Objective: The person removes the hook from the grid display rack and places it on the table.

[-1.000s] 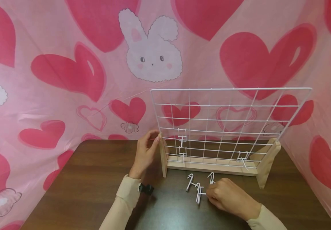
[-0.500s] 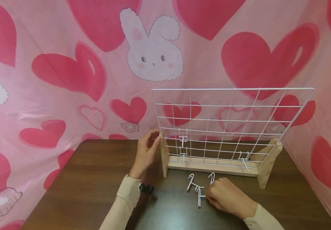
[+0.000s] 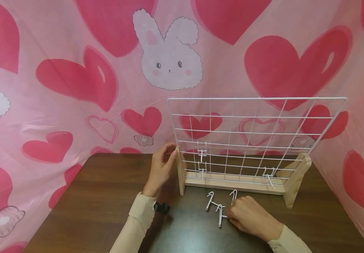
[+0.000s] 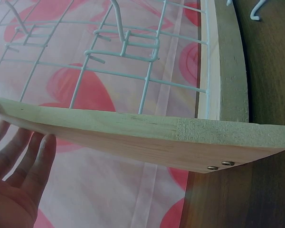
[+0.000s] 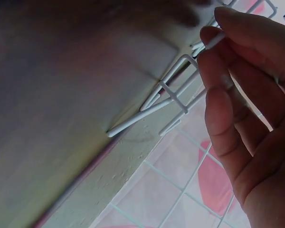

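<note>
In the head view a white wire grid rack (image 3: 254,133) stands between two wooden side panels on the table. My left hand (image 3: 161,165) grips the upper end of its left wooden panel (image 4: 147,130), with several fingers on the outer face. In front of the rack, my right hand (image 3: 253,216) pinches the end of a white wire hook (image 5: 215,40) between thumb and index finger. White hooks lie by that hand, one hook (image 3: 210,201) at its left and another hook (image 3: 234,195) just behind it. Fingers hide part of the pinched hook.
Three hooks hang on the grid: an upper left hook (image 3: 202,153), a lower left hook (image 3: 202,170) and a right hook (image 3: 268,175). A wooden base bar (image 3: 235,184) joins the panels on the dark wood table (image 3: 106,196). A pink heart-print cloth (image 3: 74,35) rises behind.
The front hook beside my right hand has turned slightly and shifted a little to the right. My left hand has stayed at the panel.
</note>
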`<state>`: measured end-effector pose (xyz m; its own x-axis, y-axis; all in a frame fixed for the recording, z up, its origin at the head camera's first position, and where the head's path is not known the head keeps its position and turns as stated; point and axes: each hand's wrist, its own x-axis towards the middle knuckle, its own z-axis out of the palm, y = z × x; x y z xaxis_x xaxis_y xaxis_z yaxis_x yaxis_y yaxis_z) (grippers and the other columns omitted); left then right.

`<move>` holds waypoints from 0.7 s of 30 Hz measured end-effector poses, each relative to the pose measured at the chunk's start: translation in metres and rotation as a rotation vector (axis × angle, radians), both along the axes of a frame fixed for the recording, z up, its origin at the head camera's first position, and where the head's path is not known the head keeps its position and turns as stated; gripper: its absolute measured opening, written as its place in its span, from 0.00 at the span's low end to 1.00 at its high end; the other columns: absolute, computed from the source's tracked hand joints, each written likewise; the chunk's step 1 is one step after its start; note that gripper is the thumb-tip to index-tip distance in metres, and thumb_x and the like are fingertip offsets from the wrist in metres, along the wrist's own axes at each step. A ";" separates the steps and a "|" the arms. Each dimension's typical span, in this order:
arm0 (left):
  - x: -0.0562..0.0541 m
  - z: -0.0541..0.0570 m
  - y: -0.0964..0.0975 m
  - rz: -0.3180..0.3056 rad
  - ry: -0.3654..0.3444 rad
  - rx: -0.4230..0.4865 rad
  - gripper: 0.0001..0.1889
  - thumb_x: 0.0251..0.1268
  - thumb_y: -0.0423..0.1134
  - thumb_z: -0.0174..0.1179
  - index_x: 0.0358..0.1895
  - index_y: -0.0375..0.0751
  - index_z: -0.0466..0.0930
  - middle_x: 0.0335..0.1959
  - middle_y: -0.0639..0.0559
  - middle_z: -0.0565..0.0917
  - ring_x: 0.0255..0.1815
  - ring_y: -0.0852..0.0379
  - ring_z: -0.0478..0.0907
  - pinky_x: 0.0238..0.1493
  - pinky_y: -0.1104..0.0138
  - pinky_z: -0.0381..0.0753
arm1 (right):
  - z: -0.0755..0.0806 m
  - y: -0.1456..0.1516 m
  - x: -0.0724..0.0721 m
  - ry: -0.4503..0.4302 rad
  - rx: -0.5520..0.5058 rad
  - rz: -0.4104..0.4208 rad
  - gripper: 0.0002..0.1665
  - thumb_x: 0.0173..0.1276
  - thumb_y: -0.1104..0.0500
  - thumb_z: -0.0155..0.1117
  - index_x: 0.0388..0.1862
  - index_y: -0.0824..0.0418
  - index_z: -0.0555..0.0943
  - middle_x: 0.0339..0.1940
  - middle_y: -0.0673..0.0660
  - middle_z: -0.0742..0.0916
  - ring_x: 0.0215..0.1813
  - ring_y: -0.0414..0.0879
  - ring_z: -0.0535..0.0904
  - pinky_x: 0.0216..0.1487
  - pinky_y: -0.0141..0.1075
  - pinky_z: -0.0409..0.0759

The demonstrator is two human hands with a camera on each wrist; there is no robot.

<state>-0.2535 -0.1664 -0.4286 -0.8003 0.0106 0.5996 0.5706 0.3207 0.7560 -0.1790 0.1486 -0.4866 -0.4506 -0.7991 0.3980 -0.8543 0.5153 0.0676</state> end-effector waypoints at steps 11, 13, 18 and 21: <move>0.000 0.001 0.000 0.000 -0.009 -0.010 0.10 0.76 0.32 0.60 0.54 0.34 0.83 0.46 0.36 0.89 0.44 0.54 0.84 0.45 0.67 0.86 | 0.007 0.002 -0.001 -0.003 -0.011 -0.005 0.21 0.43 0.56 0.83 0.14 0.41 0.75 0.14 0.37 0.78 0.18 0.35 0.73 0.21 0.33 0.65; 0.000 0.001 0.000 -0.001 -0.011 -0.010 0.10 0.76 0.32 0.60 0.54 0.34 0.83 0.46 0.36 0.89 0.44 0.53 0.84 0.45 0.66 0.86 | 0.011 0.001 -0.002 0.016 -0.046 0.010 0.21 0.44 0.56 0.82 0.15 0.41 0.74 0.15 0.36 0.77 0.19 0.34 0.73 0.21 0.32 0.64; 0.001 0.001 0.000 -0.005 -0.014 -0.006 0.10 0.76 0.32 0.60 0.54 0.34 0.83 0.45 0.37 0.89 0.43 0.55 0.84 0.45 0.65 0.86 | 0.022 -0.002 -0.006 0.079 -0.144 0.038 0.21 0.46 0.55 0.84 0.20 0.43 0.75 0.17 0.37 0.76 0.20 0.31 0.72 0.21 0.29 0.63; 0.001 0.000 0.000 0.000 -0.012 0.001 0.10 0.75 0.31 0.61 0.54 0.33 0.83 0.45 0.35 0.89 0.43 0.59 0.83 0.44 0.65 0.86 | 0.032 -0.007 -0.010 0.089 -0.207 0.043 0.21 0.48 0.57 0.84 0.22 0.44 0.76 0.18 0.37 0.77 0.21 0.28 0.69 0.22 0.25 0.61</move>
<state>-0.2523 -0.1666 -0.4283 -0.8075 0.0099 0.5898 0.5614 0.3198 0.7633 -0.1885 0.1417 -0.4549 -0.3737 -0.7143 0.5917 -0.8713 0.4891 0.0401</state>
